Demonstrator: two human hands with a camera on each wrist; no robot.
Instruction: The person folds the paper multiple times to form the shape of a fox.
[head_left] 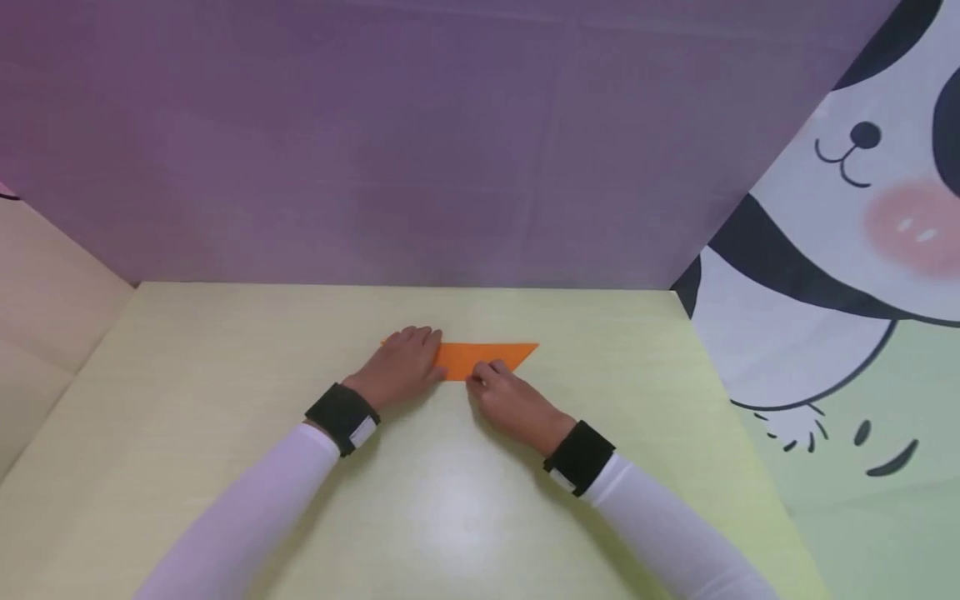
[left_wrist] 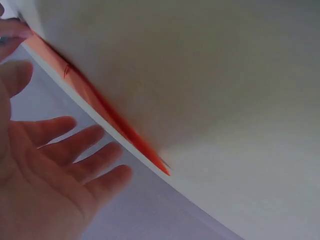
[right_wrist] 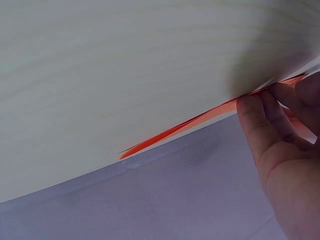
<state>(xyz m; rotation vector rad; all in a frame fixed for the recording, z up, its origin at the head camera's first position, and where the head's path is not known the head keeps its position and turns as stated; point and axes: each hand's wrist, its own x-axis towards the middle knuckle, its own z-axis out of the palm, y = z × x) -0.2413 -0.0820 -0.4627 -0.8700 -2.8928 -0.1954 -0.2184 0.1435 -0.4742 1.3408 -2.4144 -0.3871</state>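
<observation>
A folded strip of orange paper point(head_left: 459, 360) with slanted ends lies across the table in the head view. My left hand point(head_left: 403, 363) rests over its left part and hides most of that end. In the left wrist view the left hand's fingers point(left_wrist: 95, 145) are spread and gently bent beside the paper point(left_wrist: 112, 115). Near the middle of the paper's front edge, my right hand point(head_left: 517, 406) has curled fingers and pinches the edge. From the right wrist, its fingertips point(right_wrist: 247, 102) are right at the paper point(right_wrist: 170, 134), whose layers stand slightly apart at the pointed end.
The pale wood-grain table point(head_left: 450, 517) spreads around both hands. A purple cloth wall point(head_left: 450, 150) rises at its back edge. On the right hangs a panda-print cloth point(head_left: 795, 325), and a pale panel point(head_left: 52, 308) stands at the left. Each wrist wears a black band point(head_left: 580, 457).
</observation>
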